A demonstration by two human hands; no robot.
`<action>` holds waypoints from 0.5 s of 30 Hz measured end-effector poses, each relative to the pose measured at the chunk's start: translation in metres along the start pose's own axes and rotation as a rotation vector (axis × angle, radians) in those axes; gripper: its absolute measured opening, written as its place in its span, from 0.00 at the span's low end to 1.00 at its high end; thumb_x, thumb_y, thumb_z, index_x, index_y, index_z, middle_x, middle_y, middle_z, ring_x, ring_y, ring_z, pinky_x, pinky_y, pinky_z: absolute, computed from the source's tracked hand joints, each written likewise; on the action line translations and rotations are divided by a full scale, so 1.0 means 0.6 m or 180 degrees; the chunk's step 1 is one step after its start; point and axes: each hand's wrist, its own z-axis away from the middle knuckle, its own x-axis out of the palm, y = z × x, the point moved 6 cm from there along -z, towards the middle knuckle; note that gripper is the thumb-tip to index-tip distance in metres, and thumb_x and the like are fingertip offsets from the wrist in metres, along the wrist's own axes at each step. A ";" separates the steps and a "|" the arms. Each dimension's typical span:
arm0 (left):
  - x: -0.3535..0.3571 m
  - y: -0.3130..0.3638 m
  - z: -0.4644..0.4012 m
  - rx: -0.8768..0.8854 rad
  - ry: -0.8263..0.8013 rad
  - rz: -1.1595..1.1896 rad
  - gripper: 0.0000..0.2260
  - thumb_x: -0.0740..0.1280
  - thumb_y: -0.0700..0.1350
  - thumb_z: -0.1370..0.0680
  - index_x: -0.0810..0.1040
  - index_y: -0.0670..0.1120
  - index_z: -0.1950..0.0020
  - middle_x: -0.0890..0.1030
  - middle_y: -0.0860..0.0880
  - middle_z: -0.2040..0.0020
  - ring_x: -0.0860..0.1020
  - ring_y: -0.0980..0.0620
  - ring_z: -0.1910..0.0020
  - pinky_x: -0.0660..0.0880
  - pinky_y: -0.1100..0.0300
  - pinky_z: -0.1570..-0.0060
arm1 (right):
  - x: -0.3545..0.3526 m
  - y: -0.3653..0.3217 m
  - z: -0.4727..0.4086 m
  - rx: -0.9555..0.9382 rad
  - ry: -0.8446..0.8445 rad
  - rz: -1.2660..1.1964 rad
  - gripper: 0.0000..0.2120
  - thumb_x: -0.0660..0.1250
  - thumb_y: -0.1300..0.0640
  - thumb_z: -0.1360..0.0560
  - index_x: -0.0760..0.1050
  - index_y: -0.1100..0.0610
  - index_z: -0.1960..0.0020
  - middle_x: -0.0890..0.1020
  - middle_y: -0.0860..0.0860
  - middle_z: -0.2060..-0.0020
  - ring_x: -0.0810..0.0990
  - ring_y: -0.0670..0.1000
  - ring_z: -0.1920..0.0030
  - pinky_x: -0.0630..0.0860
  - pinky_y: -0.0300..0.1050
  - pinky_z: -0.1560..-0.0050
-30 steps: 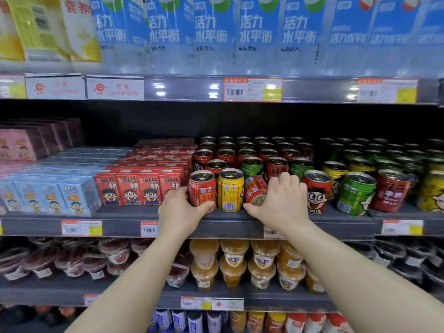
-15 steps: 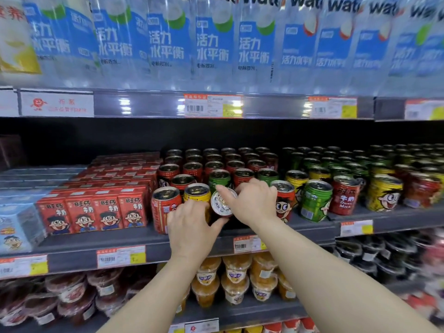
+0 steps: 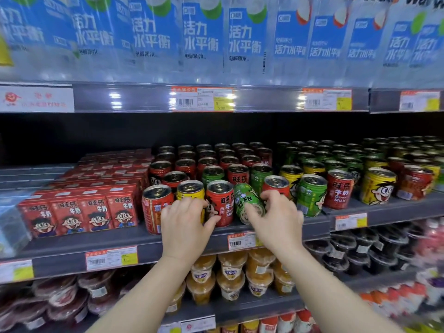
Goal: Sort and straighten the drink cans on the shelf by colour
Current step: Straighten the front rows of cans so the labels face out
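Observation:
Small drink cans in red, green and yellow stand mixed on the middle shelf (image 3: 312, 223). In the front row, from the left, are a red can (image 3: 153, 207), a yellow can (image 3: 191, 192) and another upright red can (image 3: 222, 200). My left hand (image 3: 186, 228) lies over the yellow can's front, with its thumb against the second red can's base. Beside it, a green can (image 3: 245, 200) leans with its bottom end towards me, and my right hand (image 3: 278, 217) grips it between thumb and fingers. Further right stand a green can (image 3: 312, 195), a red can (image 3: 340, 189) and a yellow can (image 3: 378, 186).
Red drink cartons (image 3: 79, 212) fill the shelf left of the cans. Rows of red cans and green cans run to the back. Tall blue-labelled bottles (image 3: 199, 39) stand on the shelf above. Jelly cups (image 3: 230, 275) sit on the shelf below.
The tipped red can that my right hand held now stands upright beside the yellow can. My right hand has moved to a leaning green can. The view has shifted right and closer.

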 end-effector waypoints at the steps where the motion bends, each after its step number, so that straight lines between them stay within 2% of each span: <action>1: 0.000 0.005 0.005 0.0018 0.0105 0.0030 0.20 0.77 0.56 0.36 0.80 0.48 0.50 0.79 0.50 0.56 0.77 0.46 0.54 0.70 0.50 0.55 | 0.005 0.012 0.016 0.0107 -0.0061 0.0227 0.29 0.61 0.31 0.31 0.70 0.49 0.39 0.77 0.45 0.48 0.74 0.52 0.44 0.66 0.54 0.42; 3: 0.001 0.022 0.004 0.0156 0.0261 0.0076 0.27 0.78 0.56 0.38 0.78 0.48 0.43 0.77 0.46 0.45 0.72 0.44 0.43 0.66 0.47 0.44 | 0.020 0.022 0.031 0.0233 -0.0131 0.0415 0.36 0.62 0.27 0.35 0.68 0.50 0.37 0.76 0.46 0.44 0.71 0.53 0.40 0.63 0.55 0.40; 6: 0.009 0.040 -0.013 0.0273 0.0095 -0.0063 0.34 0.74 0.60 0.37 0.73 0.50 0.35 0.72 0.44 0.33 0.64 0.42 0.31 0.51 0.44 0.31 | 0.033 0.014 0.026 0.0254 -0.0024 0.0442 0.38 0.63 0.27 0.37 0.67 0.51 0.37 0.77 0.47 0.44 0.70 0.54 0.39 0.60 0.54 0.38; 9: 0.025 0.036 -0.021 0.0303 -0.0164 -0.0178 0.31 0.71 0.63 0.34 0.73 0.51 0.35 0.73 0.47 0.34 0.66 0.45 0.32 0.51 0.39 0.30 | 0.040 0.009 0.025 0.0329 0.0074 0.0382 0.35 0.64 0.29 0.36 0.67 0.52 0.40 0.78 0.48 0.47 0.71 0.54 0.41 0.60 0.55 0.39; 11: 0.030 0.031 -0.021 0.0331 -0.0204 -0.0205 0.30 0.71 0.63 0.34 0.73 0.51 0.36 0.74 0.48 0.35 0.68 0.46 0.34 0.52 0.40 0.30 | 0.042 0.009 0.024 0.0380 0.0132 0.0250 0.33 0.65 0.31 0.36 0.68 0.52 0.41 0.79 0.48 0.49 0.72 0.54 0.42 0.60 0.55 0.39; 15: 0.029 0.028 -0.022 0.0388 -0.0201 -0.0202 0.30 0.72 0.62 0.35 0.74 0.52 0.36 0.74 0.49 0.36 0.69 0.47 0.36 0.54 0.41 0.30 | 0.029 0.006 0.016 0.0332 0.0387 -0.0020 0.32 0.65 0.34 0.35 0.68 0.49 0.37 0.77 0.45 0.47 0.70 0.51 0.41 0.60 0.52 0.39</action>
